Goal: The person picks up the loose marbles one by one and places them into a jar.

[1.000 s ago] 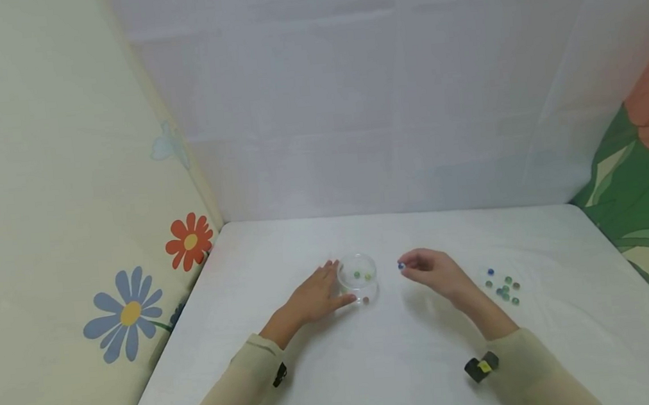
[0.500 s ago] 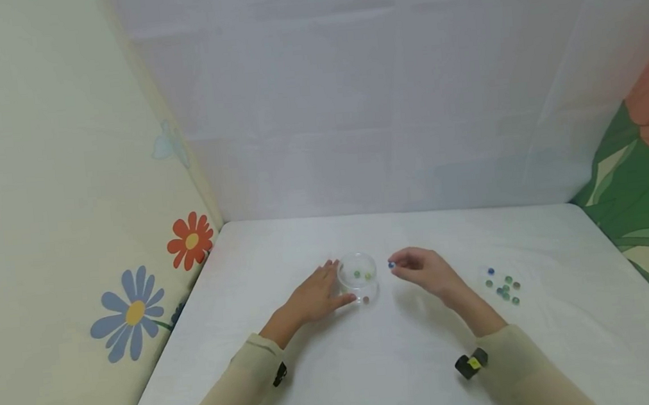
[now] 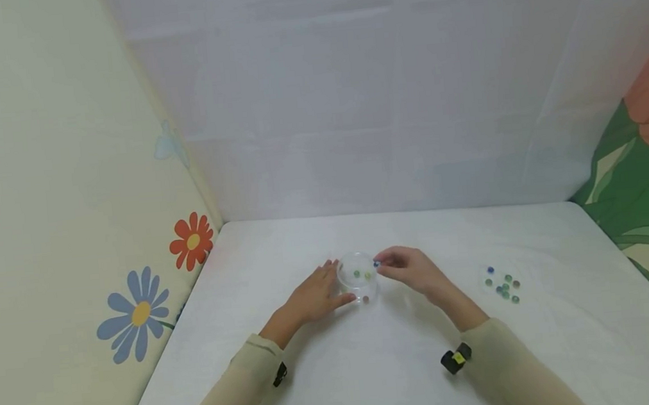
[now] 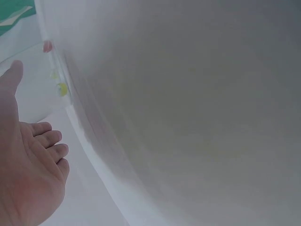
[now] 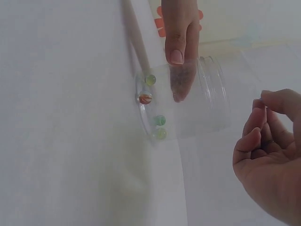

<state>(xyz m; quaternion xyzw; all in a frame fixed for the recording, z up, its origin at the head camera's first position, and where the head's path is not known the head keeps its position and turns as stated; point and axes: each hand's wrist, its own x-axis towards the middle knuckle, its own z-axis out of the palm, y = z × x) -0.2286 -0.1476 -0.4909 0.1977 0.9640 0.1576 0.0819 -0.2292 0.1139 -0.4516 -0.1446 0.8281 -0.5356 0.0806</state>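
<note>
Right hand (image 3: 408, 269) now nearer clear jar (image 3: 357, 279), grip apparently pinching blue marble (image 3: 376, 263); left hand (image 3: 313, 297) flat.

Centre of frame: a clear glass jar (image 3: 358, 277) stands on the white table (image 3: 385, 364), with marbles inside. The left hand (image 3: 315, 296) rests against its left side, fingers straight. The right hand (image 3: 408, 269) pinches a blue marble (image 3: 376, 263) at the jar's right rim. Right of centre: loose marbles (image 3: 502, 285).

Long beige sleeves (image 3: 242, 390) both arms; small black wrist device (image 3: 453, 360), yellow mark, right.
</note>
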